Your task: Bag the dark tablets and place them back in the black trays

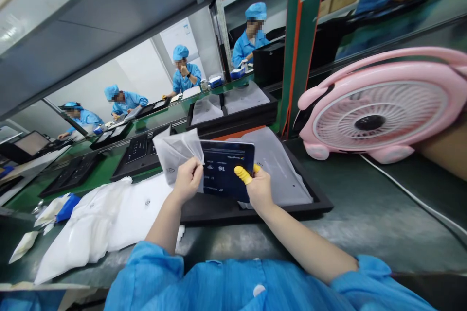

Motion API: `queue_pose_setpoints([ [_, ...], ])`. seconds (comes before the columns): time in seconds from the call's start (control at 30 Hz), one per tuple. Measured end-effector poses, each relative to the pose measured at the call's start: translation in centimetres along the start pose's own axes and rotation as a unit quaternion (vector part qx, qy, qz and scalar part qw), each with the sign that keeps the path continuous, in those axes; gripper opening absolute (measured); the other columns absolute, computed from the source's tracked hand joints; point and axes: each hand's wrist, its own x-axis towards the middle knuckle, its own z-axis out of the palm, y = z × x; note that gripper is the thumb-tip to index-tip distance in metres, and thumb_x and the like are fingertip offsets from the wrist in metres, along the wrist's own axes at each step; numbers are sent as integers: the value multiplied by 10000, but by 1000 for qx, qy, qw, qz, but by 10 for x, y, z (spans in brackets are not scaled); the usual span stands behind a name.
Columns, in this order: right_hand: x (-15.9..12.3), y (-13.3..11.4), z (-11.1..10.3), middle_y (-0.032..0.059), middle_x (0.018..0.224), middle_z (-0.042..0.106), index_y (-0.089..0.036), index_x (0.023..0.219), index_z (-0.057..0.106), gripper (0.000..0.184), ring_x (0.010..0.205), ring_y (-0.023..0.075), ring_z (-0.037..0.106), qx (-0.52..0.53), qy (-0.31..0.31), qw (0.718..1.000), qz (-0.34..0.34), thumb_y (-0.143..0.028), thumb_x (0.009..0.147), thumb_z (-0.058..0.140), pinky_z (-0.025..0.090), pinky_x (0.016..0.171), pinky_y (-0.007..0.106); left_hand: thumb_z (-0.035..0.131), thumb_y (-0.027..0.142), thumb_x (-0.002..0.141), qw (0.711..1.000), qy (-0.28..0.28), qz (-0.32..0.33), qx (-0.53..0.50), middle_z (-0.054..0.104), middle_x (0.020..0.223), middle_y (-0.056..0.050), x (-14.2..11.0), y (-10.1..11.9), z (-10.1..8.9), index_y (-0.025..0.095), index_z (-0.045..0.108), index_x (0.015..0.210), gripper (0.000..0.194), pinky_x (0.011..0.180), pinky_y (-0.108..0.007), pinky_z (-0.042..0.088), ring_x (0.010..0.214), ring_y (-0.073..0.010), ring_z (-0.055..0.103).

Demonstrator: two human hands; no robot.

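My left hand (188, 178) pinches the edge of a frosted plastic sleeve (174, 151), closed on it. Partly inside that sleeve is a dark tablet (224, 163) with white printing across its front. The tablet's right end sticks out, and my right hand (260, 187) grips it there. Yellow finger cots (242, 175) cover the thumb and a finger of that hand. Below and behind the tablet lies a black tray (314, 204) with a sleeved flat item (284, 175) in it. White sleeves (134, 209) lie piled left of my left forearm.
A pink fan (375, 112) stands at the right, its white cord (412, 192) running across the bench. Further black trays (251, 114) stand on the green line beyond. Several co-workers in blue sit along it. A shelf (109, 24) hangs overhead.
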Motion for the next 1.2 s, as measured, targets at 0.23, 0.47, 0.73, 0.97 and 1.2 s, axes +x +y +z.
queue_pose_setpoints([
  [0.23, -8, 4, 22, 5, 555, 576, -162, 571, 581, 289, 585, 146, 493, -6, -68, 997, 31, -428, 512, 679, 429, 567, 278, 393, 215, 798, 988, -146, 53, -16, 404, 569, 35, 13, 37, 23, 184, 363, 589, 213, 552, -211, 332, 552, -90, 388],
  [0.47, -8, -13, 36, -1, 549, 556, -160, 560, 560, 305, 575, 142, 489, -3, -108, 992, 64, -408, 459, 705, 433, 582, 288, 427, 385, 825, 994, -12, 105, 16, 581, 845, -64, 16, 22, 2, 179, 512, 816, 223, 740, -292, 431, 813, -163, 541],
  [0.73, 40, -72, 24, 6, 662, 583, -142, 700, 608, 429, 635, 142, 514, -136, -313, 939, -42, -553, 576, 634, 414, 604, 264, 612, 438, 613, 988, -36, -136, 70, 493, 541, 36, 30, -13, -65, 169, 545, 618, 278, 516, -211, 360, 551, -119, 472],
  [0.97, 99, -123, 5, 33, 839, 645, -177, 945, 617, 414, 751, 170, 564, -445, -525, 693, -215, -441, 629, 661, 415, 694, 266, 601, 464, 606, 945, 192, -246, -97, 513, 544, 35, 1, -51, -40, 152, 560, 676, 323, 521, -204, 364, 523, -97, 454],
  [1.2, 144, -143, 26, 28, 705, 581, -166, 865, 660, 220, 753, 168, 501, -423, -234, 746, -459, -316, 714, 606, 397, 722, 304, 562, 427, 654, 893, 160, -388, -163, 611, 712, -30, -7, -100, 6, 136, 576, 799, 325, 606, -232, 418, 645, -140, 553],
])
